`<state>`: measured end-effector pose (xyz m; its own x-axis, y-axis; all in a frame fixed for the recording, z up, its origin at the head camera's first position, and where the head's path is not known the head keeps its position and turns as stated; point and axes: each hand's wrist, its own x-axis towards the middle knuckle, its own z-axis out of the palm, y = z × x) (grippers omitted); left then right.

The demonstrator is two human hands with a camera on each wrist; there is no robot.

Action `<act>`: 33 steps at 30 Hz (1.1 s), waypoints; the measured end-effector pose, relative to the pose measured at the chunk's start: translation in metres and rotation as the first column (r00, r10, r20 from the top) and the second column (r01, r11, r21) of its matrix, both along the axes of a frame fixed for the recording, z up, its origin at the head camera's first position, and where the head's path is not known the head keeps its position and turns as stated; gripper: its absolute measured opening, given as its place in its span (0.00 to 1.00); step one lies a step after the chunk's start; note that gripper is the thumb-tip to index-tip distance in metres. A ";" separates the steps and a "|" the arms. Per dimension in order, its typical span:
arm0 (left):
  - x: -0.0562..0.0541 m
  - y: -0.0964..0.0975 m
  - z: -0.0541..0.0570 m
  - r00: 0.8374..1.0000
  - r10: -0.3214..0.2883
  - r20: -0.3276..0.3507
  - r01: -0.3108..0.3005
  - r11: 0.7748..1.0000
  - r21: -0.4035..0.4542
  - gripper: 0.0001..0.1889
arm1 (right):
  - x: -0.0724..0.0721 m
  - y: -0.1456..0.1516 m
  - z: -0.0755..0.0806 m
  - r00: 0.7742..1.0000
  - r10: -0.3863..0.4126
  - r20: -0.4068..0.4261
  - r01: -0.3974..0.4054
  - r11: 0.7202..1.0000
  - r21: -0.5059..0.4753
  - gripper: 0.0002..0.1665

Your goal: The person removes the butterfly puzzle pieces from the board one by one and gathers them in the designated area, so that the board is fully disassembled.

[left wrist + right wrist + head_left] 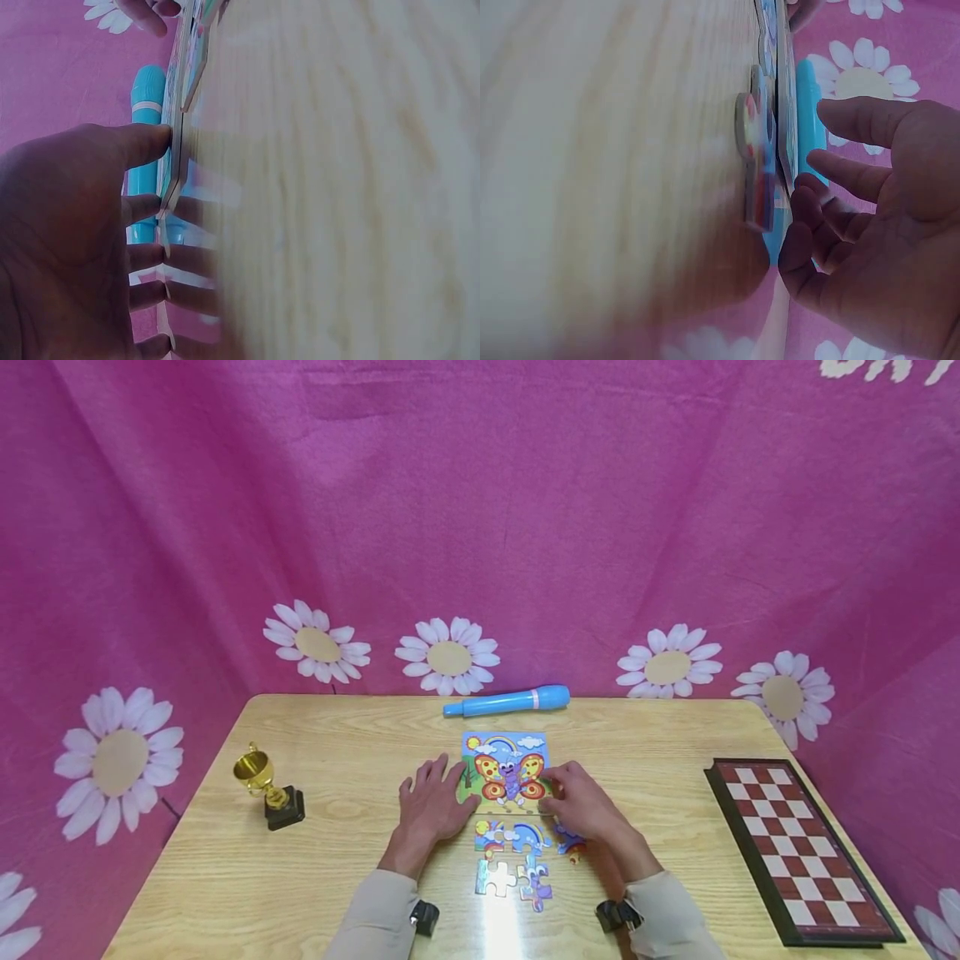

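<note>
A butterfly picture board [511,768] lies flat in the middle of the table. Against its left edge is my left hand [431,802], palm down with fingers spread; in the left wrist view the thumb [150,144] touches the board's edge and fingertips rest on the tabletop. My right hand [588,803] is at the board's right edge, holding nothing that I can see. The right wrist view shows its thumb [862,120] and index finger extended, the others loosely bent. Several jigsaw pieces [531,837] lie just below the board, and another piece [570,843] is partly under the right hand's shadow.
A blue toy microphone [510,701] lies behind the board. On the left stands a gold trophy cup [255,770] on a black base. A red and white checkered game board [798,847] lies along the right edge. Pink flowered cloth [525,527] hangs behind the wooden table [360,727].
</note>
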<state>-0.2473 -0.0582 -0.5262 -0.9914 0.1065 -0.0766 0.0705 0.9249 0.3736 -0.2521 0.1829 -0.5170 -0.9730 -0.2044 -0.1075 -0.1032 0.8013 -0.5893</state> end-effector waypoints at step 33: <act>-0.001 -0.002 -0.001 1.000 -0.003 0.003 0.003 1.000 -0.008 0.33 | -0.031 -0.013 -0.006 0.992 0.056 -0.115 -0.045 0.994 0.095 0.25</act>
<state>-0.2486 -0.0599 -0.5277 -0.9908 0.1088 -0.0806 0.0722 0.9278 0.3661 -0.2830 0.1704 -0.5227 -0.9687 -0.2480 -0.0143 -0.2087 0.8437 -0.4946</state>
